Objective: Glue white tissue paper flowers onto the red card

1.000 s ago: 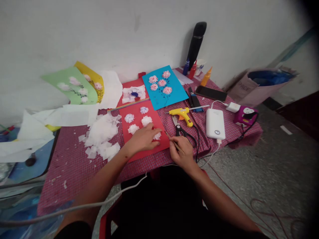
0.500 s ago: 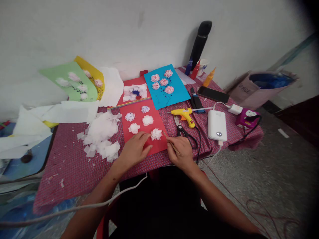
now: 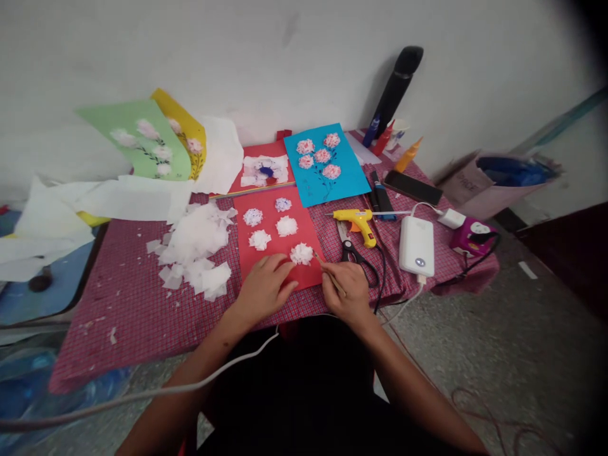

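On the checked table cloth lies a red sheet (image 3: 306, 221) bearing several small tissue-paper flowers. My left hand (image 3: 266, 285) rests on its lower left part, fingers stretched out. In my right hand (image 3: 348, 291) is a thin pointed stick (image 3: 331, 273), perhaps a brush; its tip meets or nearly meets the right side of the white paper flower (image 3: 301, 254) closest to me. Further up are another white flower (image 3: 287, 226), a smaller white one (image 3: 259, 239) and two purple-speckled flowers, one at the left (image 3: 253, 217) and one at the top (image 3: 283, 204).
Cut tissue squares (image 3: 197, 244) are heaped at the left. Scissors (image 3: 361, 259), a yellow glue gun (image 3: 356, 221) and a white power bank (image 3: 417, 247) lie at the right. Behind stand a blue flower card (image 3: 327, 190) and paint bottles (image 3: 384, 139). A white cable (image 3: 190, 389) crosses my left forearm.
The view has shifted slightly. My left hand sits a little further from the nearest flower, and the stick's tip stays at that flower's right side.
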